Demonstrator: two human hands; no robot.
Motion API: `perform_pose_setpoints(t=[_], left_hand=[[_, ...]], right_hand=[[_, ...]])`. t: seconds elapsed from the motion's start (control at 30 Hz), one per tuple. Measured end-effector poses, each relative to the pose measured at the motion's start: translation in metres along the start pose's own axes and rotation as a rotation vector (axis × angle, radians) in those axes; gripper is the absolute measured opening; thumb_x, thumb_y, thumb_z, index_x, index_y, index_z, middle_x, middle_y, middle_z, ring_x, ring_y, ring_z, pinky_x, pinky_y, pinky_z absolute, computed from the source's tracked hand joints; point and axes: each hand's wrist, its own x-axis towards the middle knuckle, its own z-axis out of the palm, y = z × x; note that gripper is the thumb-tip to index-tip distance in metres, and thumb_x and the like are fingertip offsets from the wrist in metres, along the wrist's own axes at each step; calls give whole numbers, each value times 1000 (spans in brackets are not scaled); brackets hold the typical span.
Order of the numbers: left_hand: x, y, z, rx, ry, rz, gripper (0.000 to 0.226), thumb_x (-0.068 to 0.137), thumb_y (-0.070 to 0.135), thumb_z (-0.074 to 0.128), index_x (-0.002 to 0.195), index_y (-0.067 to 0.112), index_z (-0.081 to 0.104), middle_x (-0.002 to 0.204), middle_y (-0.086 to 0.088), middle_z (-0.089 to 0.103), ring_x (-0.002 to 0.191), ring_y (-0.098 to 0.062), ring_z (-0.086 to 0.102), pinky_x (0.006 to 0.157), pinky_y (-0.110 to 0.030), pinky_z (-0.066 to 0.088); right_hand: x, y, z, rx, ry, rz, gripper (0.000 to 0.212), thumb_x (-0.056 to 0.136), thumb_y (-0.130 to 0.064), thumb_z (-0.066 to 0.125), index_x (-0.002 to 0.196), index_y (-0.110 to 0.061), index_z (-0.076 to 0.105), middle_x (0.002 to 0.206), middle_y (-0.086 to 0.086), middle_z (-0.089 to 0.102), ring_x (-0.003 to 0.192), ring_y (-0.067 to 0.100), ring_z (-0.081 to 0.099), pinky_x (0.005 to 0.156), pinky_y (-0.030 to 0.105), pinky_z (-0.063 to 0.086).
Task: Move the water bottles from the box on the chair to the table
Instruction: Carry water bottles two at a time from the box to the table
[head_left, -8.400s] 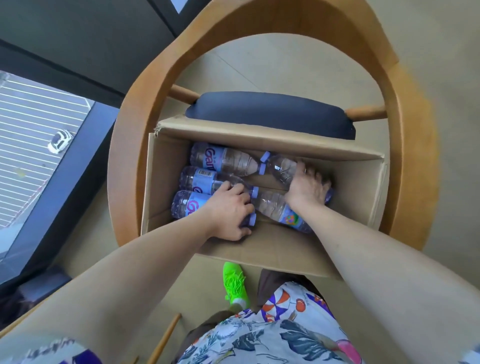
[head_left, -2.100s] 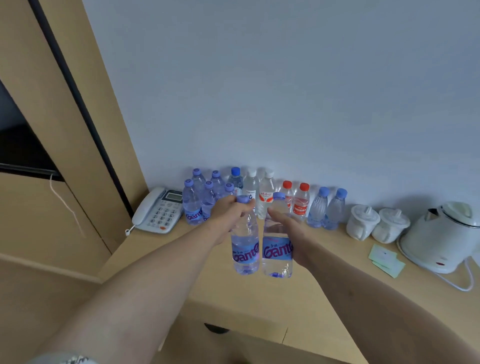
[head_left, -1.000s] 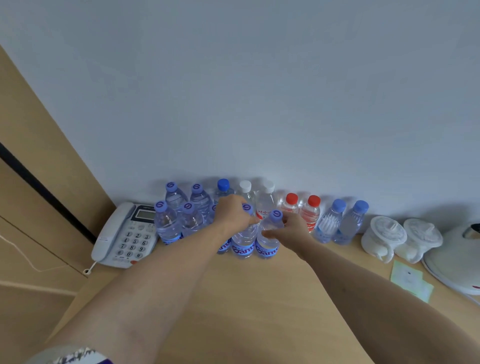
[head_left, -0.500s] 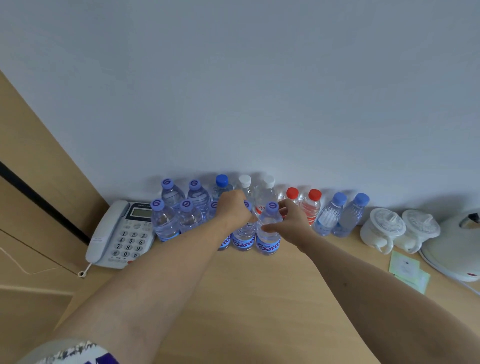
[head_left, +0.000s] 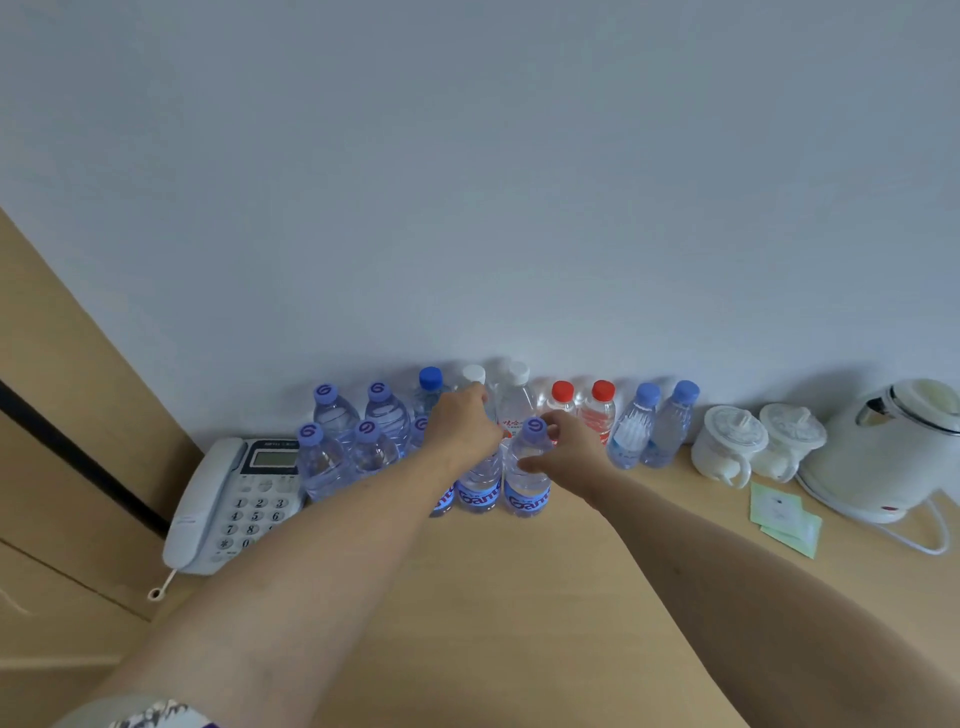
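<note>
Two clear water bottles with blue labels stand side by side on the wooden table (head_left: 519, 597), in front of a row of other bottles. My left hand (head_left: 465, 431) is curled over the top of the left water bottle (head_left: 478, 491) and hides its cap. My right hand (head_left: 569, 449) lies round the neck of the right water bottle (head_left: 527, 493), thumb on its shoulder, fingers behind its purple cap. The box and the chair are out of view.
Several upright bottles line the wall: purple-capped ones (head_left: 332, 452) at left, red-capped ones (head_left: 597, 415) and blue-capped ones (head_left: 660, 426) at right. A white telephone (head_left: 228, 504) sits far left. Two white cups (head_left: 727, 447), a white kettle (head_left: 893, 447) and green packets (head_left: 779, 514) are at right.
Both bottles came from the box to the table and now stand upright on it. In the last half second my hands stayed on them and my right fingers loosened a little.
</note>
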Motion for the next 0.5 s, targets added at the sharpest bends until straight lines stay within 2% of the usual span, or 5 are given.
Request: perform_pose_setpoints(t=[0.17,0.27,0.33,0.43,0.5], left_hand=[[-10,8,-17,66,33,111,47,87,28,74,130,12,62,121,-11,69,109,-30,64,77,-29,43],[-18,14,-21,110,34,188,49,89,34,74,131,12,61,125,-11,66,114,-30,62,80,-31,44],[-24,22,-21,123,18,226,48,90,36,72,130,12,62,125,-12,64,115,-31,60,84,-34,47],[-37,39,-13,137,-24,297,44,90,34,70,128,13,62,125,-12,64,115,-32,59,91,-37,51],[-50,55,-4,141,-55,352,46,89,33,68,131,15,61,127,-12,63,119,-35,57,97,-43,51]], right_hand=[[-20,-12,-8,-75,82,-35,74,78,-20,86,144,-16,51,132,5,62,110,20,59,86,31,49],[-41,-17,-14,-119,158,-27,82,78,-26,86,150,-18,47,141,3,60,122,23,59,91,31,47],[-58,-17,-20,-166,207,-3,81,78,-31,85,149,-21,48,137,1,62,124,24,59,93,34,49],[-88,-10,-33,-236,289,44,74,75,-37,84,142,-28,53,124,2,67,116,27,62,87,37,52],[-111,-1,-44,-283,343,98,80,75,-39,85,146,-28,50,126,5,65,120,28,59,86,35,49]])
